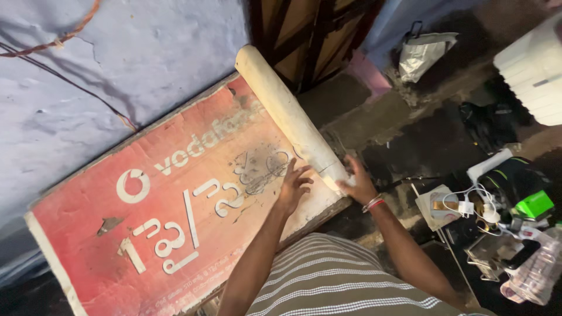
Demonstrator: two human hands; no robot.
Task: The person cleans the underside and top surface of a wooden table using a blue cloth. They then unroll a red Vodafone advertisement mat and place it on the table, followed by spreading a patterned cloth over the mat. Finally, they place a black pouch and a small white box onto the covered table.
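Dim room, dark worn floor, flaking blue wall behind; landmark is the red banner sheet leaning low against that wall. Nearest the camera: striped shirt at the sheet's lower right corner, both forearms reaching out from it. Left hand lies flat and spread on the sheet's face near its right edge, fingers open, gripping nothing. Right hand is wrapped around the lower end of the pale rolled-up portion, which forms the sheet's right edge and runs up toward the wall; red-and-white bangles sit on that wrist. Sheet's bottom edge is frayed and pale, touching the floor. Right of the sheet, past the roll: a cluttered heap with white charger and cables and a green box, near the right arm. Open floor lies between roll and heap. Farther off, beyond the roll's top: dark wooden door, crumpled plastic bag, white slatted appliance. Loose wires cross the wall above the sheet.
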